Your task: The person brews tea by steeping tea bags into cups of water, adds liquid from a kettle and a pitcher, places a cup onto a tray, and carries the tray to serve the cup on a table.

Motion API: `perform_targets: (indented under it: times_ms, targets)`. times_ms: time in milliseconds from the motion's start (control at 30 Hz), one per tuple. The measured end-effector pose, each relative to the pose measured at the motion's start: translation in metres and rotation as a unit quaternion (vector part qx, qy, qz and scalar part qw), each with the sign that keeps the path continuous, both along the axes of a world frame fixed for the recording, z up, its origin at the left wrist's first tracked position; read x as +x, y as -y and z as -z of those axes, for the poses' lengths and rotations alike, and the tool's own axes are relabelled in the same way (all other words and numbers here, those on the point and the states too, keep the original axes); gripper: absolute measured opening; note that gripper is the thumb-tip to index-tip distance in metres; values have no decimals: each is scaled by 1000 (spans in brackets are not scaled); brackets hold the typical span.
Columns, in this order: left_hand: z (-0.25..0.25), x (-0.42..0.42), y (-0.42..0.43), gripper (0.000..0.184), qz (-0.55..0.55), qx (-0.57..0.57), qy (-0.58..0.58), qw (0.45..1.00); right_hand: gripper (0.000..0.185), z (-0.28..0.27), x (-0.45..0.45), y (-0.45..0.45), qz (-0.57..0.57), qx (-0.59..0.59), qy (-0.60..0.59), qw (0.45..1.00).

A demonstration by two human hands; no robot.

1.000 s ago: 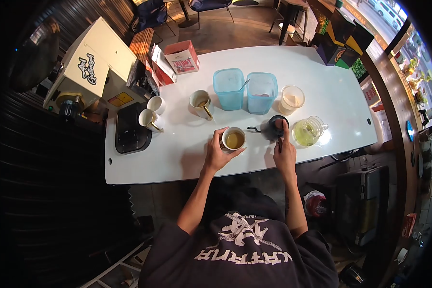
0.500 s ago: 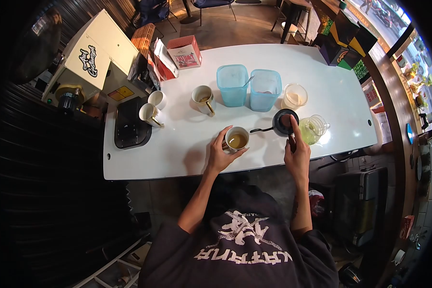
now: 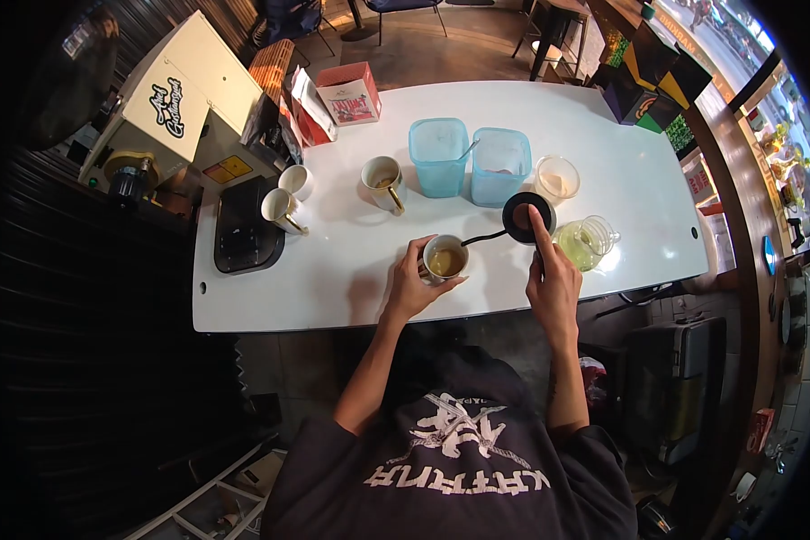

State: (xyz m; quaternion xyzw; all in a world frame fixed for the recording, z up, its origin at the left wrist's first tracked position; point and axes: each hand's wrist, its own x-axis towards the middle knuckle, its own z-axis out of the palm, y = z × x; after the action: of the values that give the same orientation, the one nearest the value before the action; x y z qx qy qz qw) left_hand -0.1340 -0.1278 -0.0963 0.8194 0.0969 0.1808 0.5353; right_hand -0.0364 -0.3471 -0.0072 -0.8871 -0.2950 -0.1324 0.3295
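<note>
My left hand [image 3: 414,281] is wrapped around a white cup [image 3: 445,258] with yellowish-brown liquid in it, near the table's front edge. In my right hand [image 3: 553,281] is a small black gooseneck kettle [image 3: 516,214], seen from above. The forefinger rests on its lid, while the other fingers close on its handle, mostly hidden. The kettle's thin spout reaches left to the cup's upper right rim; I cannot tell whether they touch or whether liquid flows. Just right of the kettle stands a glass jug [image 3: 588,245] with pale green liquid.
Two blue plastic tubs [image 3: 439,162] stand beyond the cup, one holding a spoon, with a clear round container [image 3: 558,178] beside them. White gold-handled mugs [image 3: 383,184] are farther left. A black scale-like tray [image 3: 246,236], a cream grinder-like machine [image 3: 166,103] and a red-white box [image 3: 348,94] flank the table's left side.
My right hand has moved the kettle left and slightly away from me, bringing its spout tip to the cup's rim. The cup and my left hand stay almost where they were.
</note>
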Motion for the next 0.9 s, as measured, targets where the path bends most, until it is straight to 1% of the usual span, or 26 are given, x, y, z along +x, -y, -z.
perform_targets:
  times_ms: [167, 233, 400, 467, 533, 700, 767, 900]
  targets:
    - [0, 1, 0, 77, 4, 3, 1, 1000, 89, -1, 1, -2, -1, -15, 21, 1000]
    - [4, 3, 1, 79, -13, 18, 55, 998, 89, -2, 1, -3, -3, -12, 24, 1000]
    - [6, 3, 0, 77, -10, 21, 57, 998, 89, -6, 2, -2, -5, -4, 22, 1000]
    - [4, 3, 1, 76, -9, 21, 58, 998, 89, -8, 2, -2, -8, 18, 6, 1000]
    - [0, 1, 1, 76, 13, 6, 14, 1000, 89, -6, 2, 0, -7, 19, 5, 1000]
    - [5, 2, 0, 76, 11, 5, 16, 1000, 90, 2, 0, 3, 4, -7, 0, 1000]
    - [6, 2, 1, 76, 12, 5, 16, 1000, 89, 4, -1, 5, 4, 7, -40, 999]
    - [3, 2, 1, 77, 13, -6, 20, 1000, 88, 10, 0, 7, -10, 23, -74, 997]
